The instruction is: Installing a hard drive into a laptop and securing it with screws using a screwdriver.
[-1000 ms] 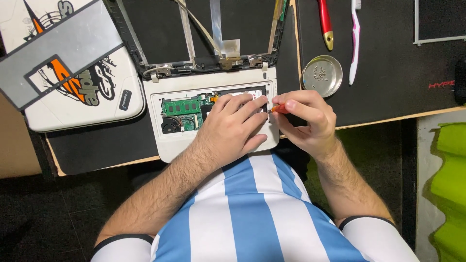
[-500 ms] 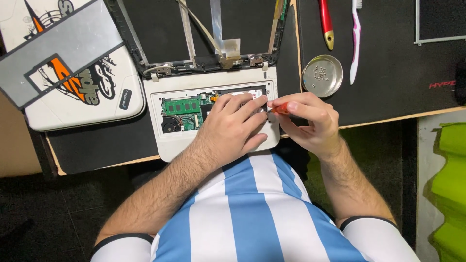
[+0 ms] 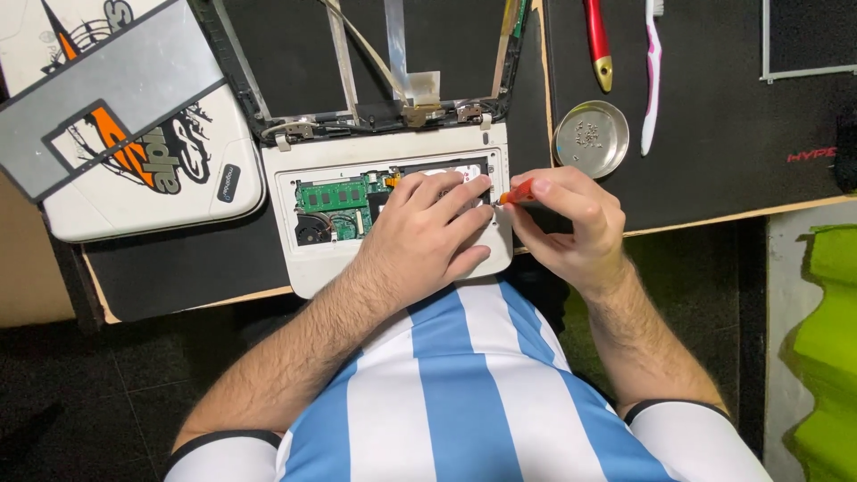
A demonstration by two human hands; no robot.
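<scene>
A small white laptop base [image 3: 308,268] lies open on the black mat, its keyboard removed and a green circuit board [image 3: 332,196] exposed. My left hand [image 3: 428,234] rests flat over the right part of the base, fingers spread on the inner frame. Beside it my right hand [image 3: 567,223] pinches a small orange-handled screwdriver [image 3: 518,192], its tip pointing at the base's right edge next to my left fingertips. The bare screen frame [image 3: 357,112] with its ribbon cable stands hinged behind the base.
A round metal dish [image 3: 591,138] with several small screws sits right of the laptop. A red-handled tool [image 3: 596,40] and a pink-and-white toothbrush [image 3: 652,71] lie behind it. A white decorated laptop lid [image 3: 125,134] lies at left. Green foam [image 3: 826,357] is at right.
My right hand has shifted slightly with the screwdriver at the base's right edge. My left hand has stayed on the base.
</scene>
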